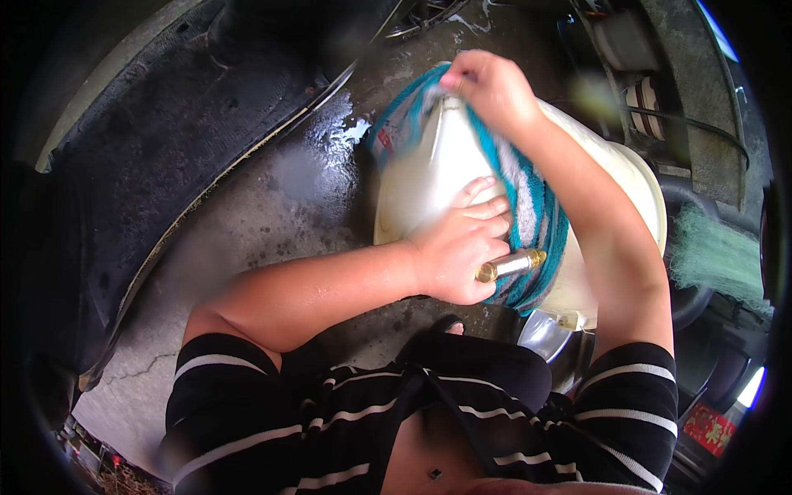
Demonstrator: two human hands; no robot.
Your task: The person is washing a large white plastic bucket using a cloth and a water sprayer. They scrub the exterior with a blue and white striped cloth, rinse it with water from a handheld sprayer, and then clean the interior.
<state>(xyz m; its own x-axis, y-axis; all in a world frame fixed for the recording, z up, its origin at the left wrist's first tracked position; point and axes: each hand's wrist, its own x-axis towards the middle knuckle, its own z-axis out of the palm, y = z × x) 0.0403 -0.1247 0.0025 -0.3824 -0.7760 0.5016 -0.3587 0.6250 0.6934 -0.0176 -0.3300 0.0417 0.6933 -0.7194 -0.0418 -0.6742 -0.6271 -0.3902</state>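
Note:
A cream-white plastic body [402, 198] stands on the floor before me, with a teal and grey striped towel [526, 210] draped around its edge and over its side. At the top, my right hand [492, 86] pinches the towel between thumb and fingers. Lower down, my left hand [461, 247] rests on the plastic, fingers spread and their tips at the towel's edge. Beside its thumb side sits a small gold and silver cylinder [512, 265], over the towel; whether the hand grips it cannot be made out. Part of the towel lies hidden under my right forearm.
A large dark panel [204, 99] with a pale edge slants along the left. Wet concrete floor [278, 210] runs beside it. Below the plastic body is a shiny metal bowl-like piece [544, 334]. Green netting [711, 253] hangs at the right, near dark shelving. Smudges blur parts of the view.

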